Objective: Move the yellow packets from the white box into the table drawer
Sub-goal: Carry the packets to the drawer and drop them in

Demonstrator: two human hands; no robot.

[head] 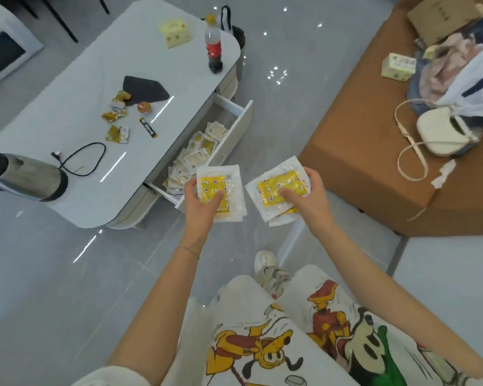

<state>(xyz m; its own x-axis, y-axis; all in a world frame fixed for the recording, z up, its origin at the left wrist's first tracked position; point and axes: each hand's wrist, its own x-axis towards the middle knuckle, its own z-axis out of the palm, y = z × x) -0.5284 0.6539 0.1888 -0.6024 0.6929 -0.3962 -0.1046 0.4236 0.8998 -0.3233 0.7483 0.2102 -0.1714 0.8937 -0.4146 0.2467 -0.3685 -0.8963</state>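
Observation:
My left hand (200, 203) grips a stack of yellow packets (221, 185) with white clear borders, thumb on top. My right hand (308, 196) holds a second stack of yellow packets (273, 185) the same way. Both stacks hover over the floor just in front of the open table drawer (241, 126), which holds several of the same packets (195, 154) lying loose. A white box (398, 66) with yellow print stands on the brown sofa at the right. Another pale yellow box (176, 33) lies on the far end of the white table (81, 174).
On the table are a cola bottle (214, 48), a steel kettle (25, 176) with a black cord (81, 160), a dark cloth (144, 89) and snack wrappers (117, 115). The sofa (374, 168) carries clothes, a white handbag (441, 132) and a cardboard box (441, 15).

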